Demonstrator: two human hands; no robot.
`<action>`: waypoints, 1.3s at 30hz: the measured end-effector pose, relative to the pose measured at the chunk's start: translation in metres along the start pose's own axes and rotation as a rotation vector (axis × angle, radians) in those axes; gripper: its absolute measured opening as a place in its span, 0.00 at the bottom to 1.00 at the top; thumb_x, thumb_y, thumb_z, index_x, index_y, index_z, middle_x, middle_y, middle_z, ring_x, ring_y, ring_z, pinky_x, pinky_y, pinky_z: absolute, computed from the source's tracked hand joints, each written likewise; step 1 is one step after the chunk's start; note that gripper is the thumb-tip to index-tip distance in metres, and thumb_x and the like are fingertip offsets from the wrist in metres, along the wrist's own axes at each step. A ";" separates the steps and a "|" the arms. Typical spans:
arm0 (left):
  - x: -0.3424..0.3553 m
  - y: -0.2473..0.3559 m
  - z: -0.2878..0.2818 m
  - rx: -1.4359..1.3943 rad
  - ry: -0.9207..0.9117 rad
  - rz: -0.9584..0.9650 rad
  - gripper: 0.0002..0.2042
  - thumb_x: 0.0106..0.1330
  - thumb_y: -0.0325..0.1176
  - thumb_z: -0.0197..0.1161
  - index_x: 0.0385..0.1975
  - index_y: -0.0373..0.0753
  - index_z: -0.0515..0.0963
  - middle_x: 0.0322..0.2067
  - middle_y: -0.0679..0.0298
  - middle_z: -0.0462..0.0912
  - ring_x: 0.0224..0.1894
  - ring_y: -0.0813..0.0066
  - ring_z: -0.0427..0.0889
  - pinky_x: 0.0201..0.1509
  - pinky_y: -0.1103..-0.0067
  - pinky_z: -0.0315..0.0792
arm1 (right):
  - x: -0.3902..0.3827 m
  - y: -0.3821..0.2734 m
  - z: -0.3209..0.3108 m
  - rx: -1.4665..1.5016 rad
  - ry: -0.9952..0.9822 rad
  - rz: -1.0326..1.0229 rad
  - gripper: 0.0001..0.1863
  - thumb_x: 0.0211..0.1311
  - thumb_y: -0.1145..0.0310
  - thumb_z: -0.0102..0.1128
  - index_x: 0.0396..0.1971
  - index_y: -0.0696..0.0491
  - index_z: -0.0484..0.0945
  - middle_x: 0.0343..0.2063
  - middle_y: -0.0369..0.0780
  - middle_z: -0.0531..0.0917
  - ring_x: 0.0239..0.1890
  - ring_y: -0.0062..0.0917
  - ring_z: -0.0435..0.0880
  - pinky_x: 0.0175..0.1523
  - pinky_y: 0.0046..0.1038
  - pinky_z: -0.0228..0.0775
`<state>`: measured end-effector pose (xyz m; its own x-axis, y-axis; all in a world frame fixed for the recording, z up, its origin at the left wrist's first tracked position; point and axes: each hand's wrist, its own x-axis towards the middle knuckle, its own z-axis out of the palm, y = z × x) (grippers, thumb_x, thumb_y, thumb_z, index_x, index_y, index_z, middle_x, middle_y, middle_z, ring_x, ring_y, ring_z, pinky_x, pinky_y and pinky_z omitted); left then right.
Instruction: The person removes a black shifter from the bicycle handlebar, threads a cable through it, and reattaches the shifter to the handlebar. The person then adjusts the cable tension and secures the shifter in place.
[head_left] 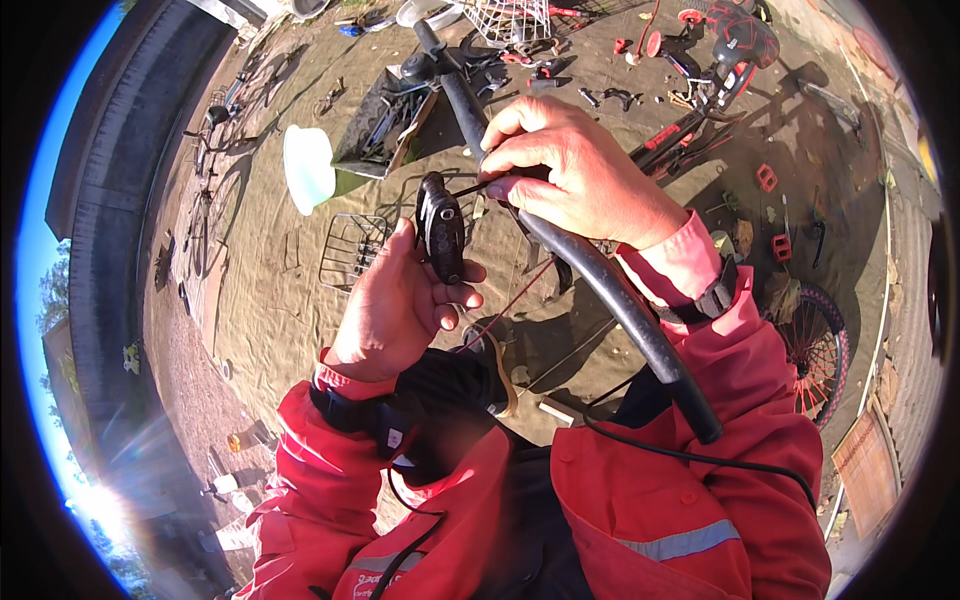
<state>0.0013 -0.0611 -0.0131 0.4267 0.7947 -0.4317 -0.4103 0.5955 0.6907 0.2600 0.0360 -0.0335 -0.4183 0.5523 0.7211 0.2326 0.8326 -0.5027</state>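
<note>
My left hand (395,305) holds a black oblong part (437,227) with metal fittings upright, just left of a long black handlebar (625,310). My right hand (570,175) is closed over the handlebar, thumb and fingers pinched at a thin black cable (473,187) that runs toward the black part. Whether it grips the bar itself or only the cable is hard to tell. The bar slants from the top centre down to the lower right, with a black fitting (420,68) near its far end. A red cable (515,300) hangs below.
A white basin (308,170), a black tray of tools (380,130), a wire rack (350,250), a white basket (500,20) and loose red pedals (768,178) lie on the tarp. Bicycle parts are at right, including a red-spoked wheel (812,355); bicycles stand far left.
</note>
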 end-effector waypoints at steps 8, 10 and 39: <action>0.026 0.043 0.020 0.346 0.197 0.335 0.23 0.84 0.47 0.48 0.62 0.34 0.73 0.53 0.52 0.84 0.51 0.59 0.86 0.52 0.70 0.81 | -0.001 -0.003 -0.003 0.007 -0.053 0.064 0.10 0.51 0.77 0.73 0.35 0.56 0.87 0.42 0.38 0.84 0.45 0.33 0.83 0.50 0.34 0.77; 0.028 0.051 0.031 0.472 0.203 0.456 0.22 0.83 0.43 0.51 0.64 0.30 0.71 0.56 0.52 0.82 0.56 0.60 0.84 0.59 0.68 0.79 | -0.001 -0.005 -0.004 0.011 -0.056 0.072 0.09 0.52 0.77 0.74 0.35 0.56 0.87 0.42 0.38 0.84 0.45 0.33 0.83 0.50 0.34 0.77; 0.001 -0.035 0.015 0.596 0.290 0.432 0.36 0.78 0.55 0.57 0.73 0.33 0.61 0.61 0.49 0.78 0.60 0.61 0.81 0.59 0.69 0.75 | -0.001 -0.004 -0.004 0.015 -0.027 0.041 0.12 0.47 0.79 0.71 0.34 0.54 0.83 0.42 0.37 0.83 0.46 0.33 0.83 0.52 0.34 0.77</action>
<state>0.0276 -0.0831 -0.0289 0.0675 0.9890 -0.1317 0.0444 0.1289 0.9907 0.2627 0.0324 -0.0301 -0.4320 0.5841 0.6871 0.2365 0.8086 -0.5387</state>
